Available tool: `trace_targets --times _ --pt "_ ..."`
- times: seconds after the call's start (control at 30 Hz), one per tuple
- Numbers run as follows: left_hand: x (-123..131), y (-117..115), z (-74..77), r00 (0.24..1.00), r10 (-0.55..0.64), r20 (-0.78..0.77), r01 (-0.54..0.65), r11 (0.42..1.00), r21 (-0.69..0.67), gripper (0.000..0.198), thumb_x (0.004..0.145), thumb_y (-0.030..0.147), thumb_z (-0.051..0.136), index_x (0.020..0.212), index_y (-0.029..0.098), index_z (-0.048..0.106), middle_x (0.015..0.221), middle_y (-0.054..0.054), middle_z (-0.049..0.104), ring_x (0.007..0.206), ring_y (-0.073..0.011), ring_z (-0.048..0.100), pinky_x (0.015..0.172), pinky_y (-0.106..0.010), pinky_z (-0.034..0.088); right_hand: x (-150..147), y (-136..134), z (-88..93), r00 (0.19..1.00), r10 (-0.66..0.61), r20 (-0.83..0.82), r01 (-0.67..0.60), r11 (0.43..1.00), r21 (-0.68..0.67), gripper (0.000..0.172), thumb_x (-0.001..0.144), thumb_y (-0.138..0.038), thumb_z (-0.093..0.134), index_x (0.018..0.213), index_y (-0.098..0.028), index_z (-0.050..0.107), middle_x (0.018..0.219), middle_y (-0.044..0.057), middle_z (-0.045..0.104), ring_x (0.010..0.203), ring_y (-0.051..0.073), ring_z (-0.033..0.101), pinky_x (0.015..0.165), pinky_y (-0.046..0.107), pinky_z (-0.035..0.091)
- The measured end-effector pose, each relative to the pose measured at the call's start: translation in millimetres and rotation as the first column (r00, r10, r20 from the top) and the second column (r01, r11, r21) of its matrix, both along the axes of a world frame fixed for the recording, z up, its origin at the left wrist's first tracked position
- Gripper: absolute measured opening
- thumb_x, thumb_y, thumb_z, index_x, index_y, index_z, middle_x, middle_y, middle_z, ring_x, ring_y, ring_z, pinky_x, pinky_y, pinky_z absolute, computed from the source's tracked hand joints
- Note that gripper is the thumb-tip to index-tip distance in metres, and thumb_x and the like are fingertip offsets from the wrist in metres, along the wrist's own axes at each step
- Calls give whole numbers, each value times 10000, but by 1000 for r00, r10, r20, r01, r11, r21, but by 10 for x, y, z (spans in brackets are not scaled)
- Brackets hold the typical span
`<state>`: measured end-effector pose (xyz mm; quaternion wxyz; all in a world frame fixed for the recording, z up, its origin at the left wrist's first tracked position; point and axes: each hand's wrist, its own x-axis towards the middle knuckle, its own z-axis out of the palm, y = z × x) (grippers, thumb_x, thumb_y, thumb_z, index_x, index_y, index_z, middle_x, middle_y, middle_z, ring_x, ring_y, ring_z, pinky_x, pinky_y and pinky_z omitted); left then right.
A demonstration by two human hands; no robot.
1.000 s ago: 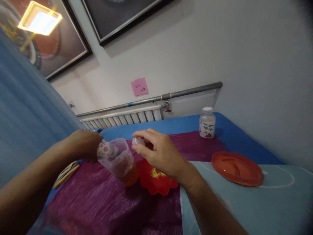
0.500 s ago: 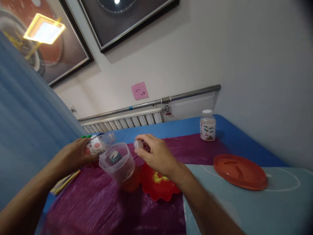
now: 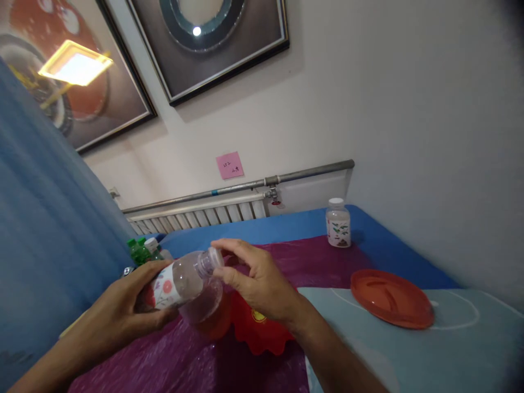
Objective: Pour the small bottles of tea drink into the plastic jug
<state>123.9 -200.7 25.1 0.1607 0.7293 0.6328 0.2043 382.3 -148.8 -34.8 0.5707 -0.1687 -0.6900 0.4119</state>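
Observation:
A clear plastic bottle (image 3: pixel 188 277) with a floral label lies tilted in my left hand (image 3: pixel 118 303), its neck pointing up and right. My left fingers are wrapped around its label. At its mouth is a white bottle cap (image 3: pixel 216 257), pinched between the thumb and fingers of my right hand (image 3: pixel 256 275). Whether the cap is threaded on, I cannot tell. Below the bottle stands a translucent plastic container (image 3: pixel 213 316), its rim mostly hidden by the bottle. A red scalloped dish (image 3: pixel 262 335) sits beside it, partly under my right hand.
Several green-capped bottles (image 3: pixel 139 250) stand at the back left by a blue curtain (image 3: pixel 53 207). An orange-red lid (image 3: pixel 391 299) lies on the right. A labelled jar (image 3: pixel 338 224) with a white cap stands at the back right. Purple plastic sheeting (image 3: pixel 188 355) covers part of the table.
My left hand has brought the bottle right, over the container. The cap in my right hand, apart from the bottle before, is now at its mouth. The view has tilted up slightly.

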Motion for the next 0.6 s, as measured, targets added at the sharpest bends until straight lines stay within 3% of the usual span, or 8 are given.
trace_targets --times 0.23,0.37,0.5,0.6 --pt "-3 -14 8 999 -39 30 39 999 6 681 703 544 775 1325 363 565 1368 -60 619 1154 -304 634 982 -391 562 133 -125 130 993 7 118 -21 992 125 392 866 -144 664 1237 -272 666 1305 42 687 1203 189 634 1037 411 522" --pt "85 -74 73 988 -54 145 55 998 -2 710 695 471 808 1350 372 552 1325 -34 646 1111 -283 649 940 -350 573 116 -203 159 991 -80 105 56 975 216 468 901 -192 656 1355 -286 588 1398 53 632 1297 205 581 1123 441 465" --pt "87 8 216 920 64 387 -129 981 144 651 609 492 848 1180 269 628 1128 -31 714 1051 -280 657 850 -296 581 134 -192 136 960 -277 -29 277 939 203 662 901 -295 688 1501 -331 410 1580 72 440 1424 264 454 1090 482 490" --pt "-37 215 286 815 141 562 -272 950 156 631 613 472 789 1157 225 587 1045 -43 725 961 -275 676 727 -297 586 221 -121 138 918 -387 -80 395 911 122 576 908 -297 662 1450 -317 468 1533 91 485 1354 272 522 989 455 554"
